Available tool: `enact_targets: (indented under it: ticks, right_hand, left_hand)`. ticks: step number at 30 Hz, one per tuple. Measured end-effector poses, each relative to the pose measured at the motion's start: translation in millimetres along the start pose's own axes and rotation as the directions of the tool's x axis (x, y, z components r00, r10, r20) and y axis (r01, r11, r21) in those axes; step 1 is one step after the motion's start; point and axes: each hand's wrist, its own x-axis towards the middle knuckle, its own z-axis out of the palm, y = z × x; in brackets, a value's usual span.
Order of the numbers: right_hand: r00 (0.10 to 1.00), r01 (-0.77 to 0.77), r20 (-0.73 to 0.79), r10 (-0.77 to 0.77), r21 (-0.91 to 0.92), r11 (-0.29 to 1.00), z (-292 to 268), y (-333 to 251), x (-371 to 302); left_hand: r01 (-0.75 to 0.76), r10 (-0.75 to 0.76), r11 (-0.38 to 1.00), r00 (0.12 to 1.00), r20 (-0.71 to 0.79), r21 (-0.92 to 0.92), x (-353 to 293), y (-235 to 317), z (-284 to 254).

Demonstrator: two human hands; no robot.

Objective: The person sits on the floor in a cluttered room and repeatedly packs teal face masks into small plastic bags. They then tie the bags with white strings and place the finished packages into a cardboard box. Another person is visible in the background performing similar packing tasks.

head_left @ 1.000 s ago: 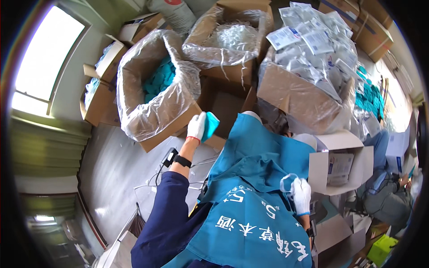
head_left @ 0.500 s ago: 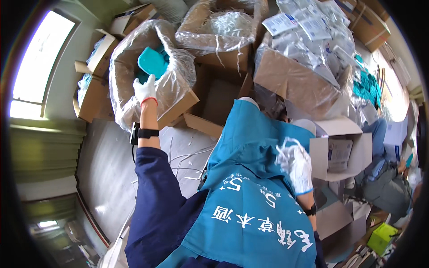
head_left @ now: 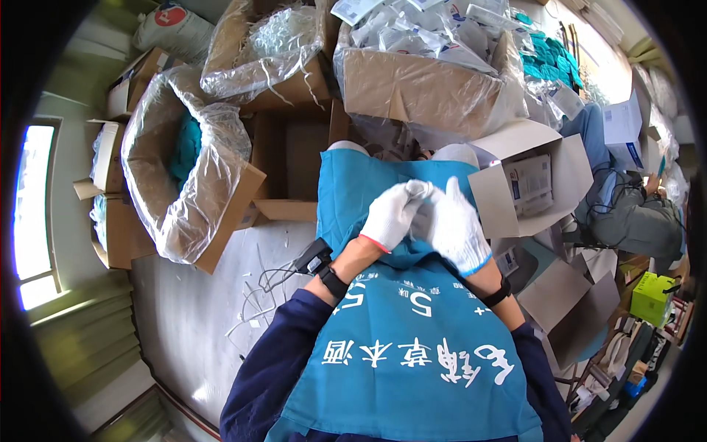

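Note:
Both of my hands, in white knit gloves, meet in front of me over the lap of my blue-green apron (head_left: 412, 353). The fingers of my left hand (head_left: 390, 215), in a glove with a red-edged cuff, pinch together at the tips. Close against them is my right hand (head_left: 455, 228), its glove edged in blue, with thumb raised and fingers curled inward. Whatever lies between the two hands is hidden by the white gloves. To the left, a plastic-lined carton (head_left: 213, 158) holds teal pieces (head_left: 187, 147).
Another lined carton (head_left: 313, 70) with pale shreds stands at the back. Beside it, a large carton (head_left: 420, 85) is heaped with clear-bagged packets (head_left: 420, 29). An open white box (head_left: 563, 169) stands at the right. Thin cords (head_left: 269, 283) lie on the floor; another person (head_left: 637, 214) sits far right.
My left hand has left the lined carton and come to my right hand over my lap. The flat teal piece is no longer at my left hand. The view has shifted rightward.

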Motion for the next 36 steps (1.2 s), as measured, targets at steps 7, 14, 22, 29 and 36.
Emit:
enact_targets:
  ticks: [7, 14, 22, 29, 36]
  right_hand:
    - [0.992, -0.11, -0.075, 0.102, -0.111, 0.988, -29.7, 23.8, -23.2]
    - [0.921, -0.027, -0.368, -0.125, -0.381, 0.924, -42.4, 6.8, -39.3]
    - [0.844, 0.039, -0.505, -0.181, -0.28, 0.959, -60.0, 11.7, -52.9]
    - [0.861, 0.06, -0.448, -0.239, -0.377, 0.924, -55.7, 0.4, -59.1]
    - [0.692, 0.248, -0.405, -0.598, -0.644, 0.723, -83.8, -82.3, -79.6]
  left_hand:
    - [0.175, -0.145, 0.953, 0.98, -0.133, 0.248, 14.9, -44.1, -64.1]
    - [0.226, 0.114, 0.698, 0.902, -0.417, 0.679, 164.3, 48.7, -296.6]
    - [-0.074, 0.604, 0.717, 0.563, -0.565, 0.693, 215.1, 37.1, -305.5]
    - [0.218, 0.021, 0.743, 0.937, -0.348, 0.632, 164.1, -103.2, -210.1]
    - [0.191, 0.095, 0.708, 0.928, -0.36, 0.68, 55.9, -108.8, -62.4]
